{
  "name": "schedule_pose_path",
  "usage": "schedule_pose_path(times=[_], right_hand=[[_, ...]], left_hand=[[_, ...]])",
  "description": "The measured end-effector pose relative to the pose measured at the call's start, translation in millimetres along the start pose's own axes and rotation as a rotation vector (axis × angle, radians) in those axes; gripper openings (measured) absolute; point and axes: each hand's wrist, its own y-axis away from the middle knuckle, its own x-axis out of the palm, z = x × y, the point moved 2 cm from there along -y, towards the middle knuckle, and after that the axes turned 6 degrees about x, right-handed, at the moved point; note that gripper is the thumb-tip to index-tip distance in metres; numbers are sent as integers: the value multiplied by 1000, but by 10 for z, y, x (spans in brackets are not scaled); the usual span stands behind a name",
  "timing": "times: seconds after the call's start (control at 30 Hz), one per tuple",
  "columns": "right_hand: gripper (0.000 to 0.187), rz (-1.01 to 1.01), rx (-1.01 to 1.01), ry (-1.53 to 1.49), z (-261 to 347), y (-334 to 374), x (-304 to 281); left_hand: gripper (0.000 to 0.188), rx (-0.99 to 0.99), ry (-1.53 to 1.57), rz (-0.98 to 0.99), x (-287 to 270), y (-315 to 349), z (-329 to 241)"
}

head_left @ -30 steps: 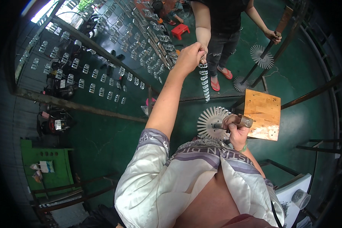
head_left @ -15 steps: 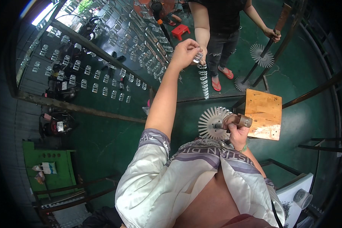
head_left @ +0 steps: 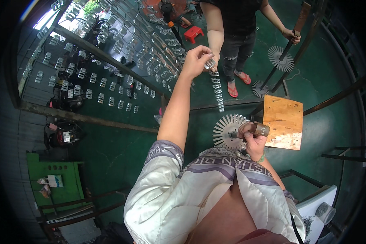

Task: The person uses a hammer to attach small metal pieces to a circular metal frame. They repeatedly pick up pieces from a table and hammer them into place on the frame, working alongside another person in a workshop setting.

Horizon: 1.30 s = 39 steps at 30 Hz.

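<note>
My left hand (head_left: 196,62) is stretched forward, thumb and fingers pinched on a small shiny metal piece (head_left: 210,64) with ridges. Right beside it is the hand of a person (head_left: 215,61) standing opposite, touching or almost touching mine. Below the two hands hangs a string of similar metal pieces (head_left: 218,92). Close to my body, my right hand (head_left: 255,145) is wrapped round a brown flat-topped metal rod (head_left: 259,129). A round disc with radial slots (head_left: 229,132) sits on that rod, and small shiny pieces line part of its rim.
Rows of shiny metal pieces (head_left: 103,82) hang on a dark frame (head_left: 89,118) at left. The other person holds a rod with slotted discs (head_left: 280,58). A wooden stool (head_left: 283,122) stands at right, a red stool (head_left: 194,34) farther off, a green table (head_left: 61,191) at lower left.
My left hand has shifted slightly left and down with the metal piece. The hanging string has dropped a little, and the pieces on the frame sway. My right hand stays nearly still.
</note>
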Motion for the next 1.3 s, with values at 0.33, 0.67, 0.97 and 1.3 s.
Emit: schedule_pose_path(times=[0.33, 0.67, 0.97, 1.3], right_hand=[[15, -14, 13, -31, 41, -52, 36], [17, 4, -2, -3, 21, -54, 22], [16, 6, -12, 4, 23, -31, 21], [11, -33, 25, -17, 20, -53, -4]], left_hand=[[8, -10, 176, 13, -31, 26, 125], [9, -52, 143, 49, 24, 87, 165], [11, -66, 65, 60, 72, 116, 178], [10, -70, 6, 146, 89, 161, 187]])
